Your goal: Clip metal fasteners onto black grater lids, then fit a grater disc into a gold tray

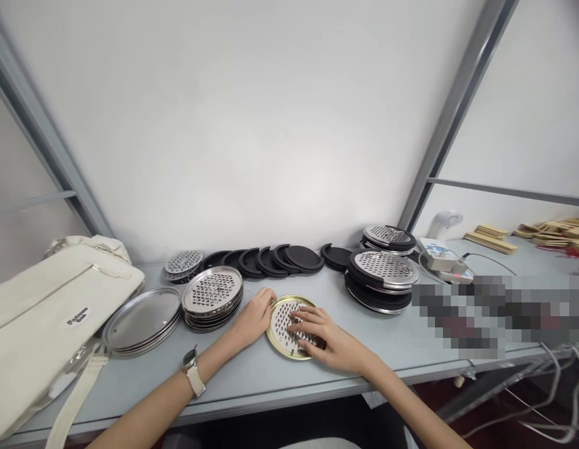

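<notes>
A perforated metal grater disc lies in a round gold-rimmed tray near the table's front edge. My left hand is at the tray's left rim, its fingers close together and curled against the edge. Over the right part of the disc rests my right hand, its fingers spread on the grating holes and hiding part of them. Left of my left hand stands a stack of grater discs, beside a stack of plain round metal plates.
Black round holders lie in an overlapping row along the wall. Stacked graters with black rims stand to the right, near a white device with a cable. A cream bag covers the left end. Wooden pieces lie far right.
</notes>
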`<state>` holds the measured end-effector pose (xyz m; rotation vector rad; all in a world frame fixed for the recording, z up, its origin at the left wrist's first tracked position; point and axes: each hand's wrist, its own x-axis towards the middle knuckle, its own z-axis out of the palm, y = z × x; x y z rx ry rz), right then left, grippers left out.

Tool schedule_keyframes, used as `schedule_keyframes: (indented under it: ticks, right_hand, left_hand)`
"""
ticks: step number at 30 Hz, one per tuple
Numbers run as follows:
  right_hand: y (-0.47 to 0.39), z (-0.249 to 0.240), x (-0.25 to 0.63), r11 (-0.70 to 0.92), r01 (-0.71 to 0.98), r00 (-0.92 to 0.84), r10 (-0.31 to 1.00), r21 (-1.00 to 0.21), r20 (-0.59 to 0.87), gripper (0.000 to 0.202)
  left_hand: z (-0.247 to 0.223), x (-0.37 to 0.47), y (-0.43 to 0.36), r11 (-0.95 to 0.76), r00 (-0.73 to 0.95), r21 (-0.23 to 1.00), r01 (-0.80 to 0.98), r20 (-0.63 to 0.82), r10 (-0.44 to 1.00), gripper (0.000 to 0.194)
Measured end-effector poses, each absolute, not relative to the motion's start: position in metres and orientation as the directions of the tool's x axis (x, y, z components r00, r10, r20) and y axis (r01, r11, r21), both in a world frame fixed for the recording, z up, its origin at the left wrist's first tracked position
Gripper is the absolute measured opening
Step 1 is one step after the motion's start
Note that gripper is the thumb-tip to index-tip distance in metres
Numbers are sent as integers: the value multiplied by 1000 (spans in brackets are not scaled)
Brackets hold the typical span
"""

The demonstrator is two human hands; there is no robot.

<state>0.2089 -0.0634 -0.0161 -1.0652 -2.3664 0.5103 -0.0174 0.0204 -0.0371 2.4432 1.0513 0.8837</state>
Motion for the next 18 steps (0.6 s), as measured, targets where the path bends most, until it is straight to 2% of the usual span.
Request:
schedule_keyframes:
  ticks: [6, 11, 18]
  right_hand:
    - [-63, -15, 210, 615, 592, -585, 772, -520, 247, 34]
    - [-63, -16, 211, 583, 577, -577, 787, -573, 220, 38]
    - [-67, -8, 212, 559, 473, -551, 791, -681, 267, 42]
  left_hand:
    - [-36, -16, 20, -678, 527, 548, 490, 433, 731, 21]
    - [-34, -16, 19, -660, 509, 573, 486, 428, 747, 16]
    - [-33, -16, 16, -507, 477, 655, 560, 244, 844, 11]
